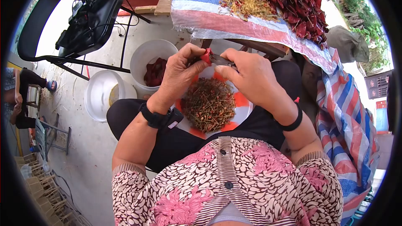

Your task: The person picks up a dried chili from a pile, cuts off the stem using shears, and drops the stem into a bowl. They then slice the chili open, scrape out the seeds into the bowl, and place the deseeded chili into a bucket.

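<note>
My left hand pinches a red dried chili between thumb and fingers. Closed round a small metal tool, perhaps scissors or a knife, my right hand holds its tip against the chili. Below both hands, a white and orange basin rests between my legs. It holds a heap of brown-green stems and red bits. At the top, many dried red chilies lie piled on a striped sheet.
Left of my hands stand a white bucket with red chilies inside and another white tub. A black chair holds a black bag. Part of another person shows at far left. The striped sheet hangs down at right.
</note>
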Action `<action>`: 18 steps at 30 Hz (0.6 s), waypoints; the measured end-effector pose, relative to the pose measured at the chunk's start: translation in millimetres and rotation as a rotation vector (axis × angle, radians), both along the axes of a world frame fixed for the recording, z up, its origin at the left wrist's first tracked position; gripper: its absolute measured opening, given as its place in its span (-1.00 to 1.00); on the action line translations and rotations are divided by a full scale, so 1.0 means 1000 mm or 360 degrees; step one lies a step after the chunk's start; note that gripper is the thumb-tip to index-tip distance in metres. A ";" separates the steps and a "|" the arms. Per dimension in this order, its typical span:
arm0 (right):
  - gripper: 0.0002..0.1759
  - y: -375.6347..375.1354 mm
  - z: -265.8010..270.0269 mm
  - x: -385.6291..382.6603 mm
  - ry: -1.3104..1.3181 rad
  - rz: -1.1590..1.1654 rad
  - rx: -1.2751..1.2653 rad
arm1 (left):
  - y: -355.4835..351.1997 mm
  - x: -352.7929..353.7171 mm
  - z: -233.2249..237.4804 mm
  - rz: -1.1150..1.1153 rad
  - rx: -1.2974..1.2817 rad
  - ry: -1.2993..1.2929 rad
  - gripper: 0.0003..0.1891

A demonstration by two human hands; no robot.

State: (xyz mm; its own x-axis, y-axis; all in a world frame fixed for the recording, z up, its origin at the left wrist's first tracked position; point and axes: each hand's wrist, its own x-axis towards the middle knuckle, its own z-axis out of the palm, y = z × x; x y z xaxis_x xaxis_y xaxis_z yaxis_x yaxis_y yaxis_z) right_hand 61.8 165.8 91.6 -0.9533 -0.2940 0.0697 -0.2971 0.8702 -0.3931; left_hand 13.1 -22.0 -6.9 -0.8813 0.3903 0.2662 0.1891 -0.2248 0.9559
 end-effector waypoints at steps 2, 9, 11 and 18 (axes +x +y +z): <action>-0.68 0.007 -0.020 -0.007 -0.0390 -0.0019 -0.0661 | 0.002 0.002 0.000 0.0064 -0.0093 0.0054 -0.83; -0.72 0.003 -0.044 0.007 -0.0841 -0.0116 -0.1945 | 0.009 0.009 0.012 -0.0094 0.0244 -0.0057 -0.86; -0.72 -0.007 -0.051 0.011 -0.0453 -0.0114 -0.1892 | 0.009 0.008 0.008 -0.0121 0.0217 -0.0134 -0.87; -0.67 0.011 -0.043 0.007 -0.0099 -0.0147 -0.1147 | 0.012 0.009 0.008 -0.0026 0.0211 -0.0026 -0.85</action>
State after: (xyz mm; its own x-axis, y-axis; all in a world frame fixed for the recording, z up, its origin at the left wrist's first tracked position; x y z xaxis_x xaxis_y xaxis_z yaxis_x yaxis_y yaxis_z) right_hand 69.2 176.7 48.8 -0.9804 -0.1140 0.1604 -0.1935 0.4093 -0.8917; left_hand 22.0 -10.3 1.3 -0.8799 0.3667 0.3022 0.1692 -0.3525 0.9204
